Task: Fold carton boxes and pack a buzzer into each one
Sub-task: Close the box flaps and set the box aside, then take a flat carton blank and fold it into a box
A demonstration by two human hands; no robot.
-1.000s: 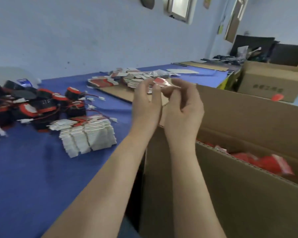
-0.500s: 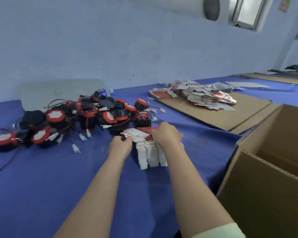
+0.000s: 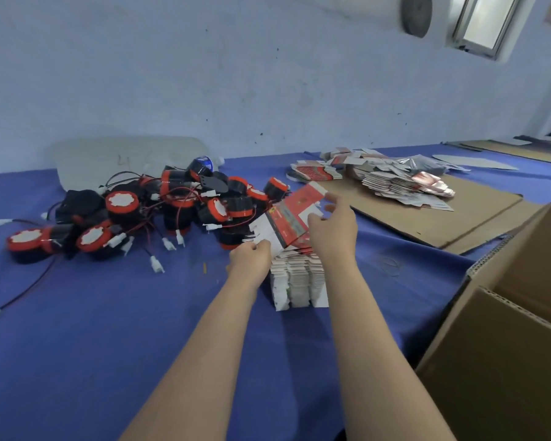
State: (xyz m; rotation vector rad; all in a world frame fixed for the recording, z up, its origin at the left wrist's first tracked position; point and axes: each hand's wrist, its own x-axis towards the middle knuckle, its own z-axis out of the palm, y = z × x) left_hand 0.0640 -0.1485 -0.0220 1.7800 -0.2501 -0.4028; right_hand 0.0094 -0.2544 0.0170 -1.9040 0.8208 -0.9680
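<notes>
Lifted since half a second ago, one flat red-and-white carton blank (image 3: 287, 222) is held tilted above the stack of flat white carton blanks (image 3: 299, 278) set on the blue-covered counter (image 3: 109, 329). Nearest, at the right, an open brown corrugated box (image 3: 506, 370) is seen. The blank's lower white end is pinched by the left grip (image 3: 250, 259); its right edge is clasped by the right grip (image 3: 333, 232). Just behind, black-and-red round buzzers (image 3: 178, 208) are heaped. Farthest, more blanks (image 3: 392, 183) are piled on a brown cardboard sheet (image 3: 417, 218).
</notes>
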